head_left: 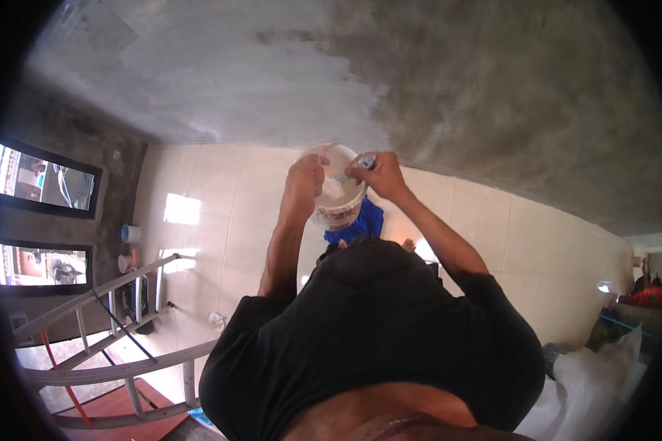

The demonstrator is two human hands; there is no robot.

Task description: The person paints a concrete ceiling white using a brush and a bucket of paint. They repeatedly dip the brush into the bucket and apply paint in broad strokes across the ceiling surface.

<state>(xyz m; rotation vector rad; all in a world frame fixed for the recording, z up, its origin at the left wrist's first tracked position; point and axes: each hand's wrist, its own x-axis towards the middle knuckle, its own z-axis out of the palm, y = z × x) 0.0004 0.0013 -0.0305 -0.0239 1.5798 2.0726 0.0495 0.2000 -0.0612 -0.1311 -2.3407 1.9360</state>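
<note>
In front of my body is a whitish plastic bucket (340, 212) with reddish marks on its outer wall and a pale, wet-looking coating inside. My left hand (307, 181) is closed on its left rim. At the right rim, my right hand (381, 176) grips what looks like a paintbrush (340, 178), its pale end pointing down into the bucket. My fingers hide much of the tool's handle. Beneath the bucket shows bunched blue cloth (368, 220). Just ahead rises a wall (272, 73), lighter grey on the left and darker, blotchy grey-brown on the right.
A metal ladder (136, 360) stands at the lower left, near a reddish-brown board (132, 415). Small containers (130, 234) sit by the left wall beneath two windows (40, 180). White plastic sheeting (588, 382) lies at the right, over pale floor tiles (485, 220).
</note>
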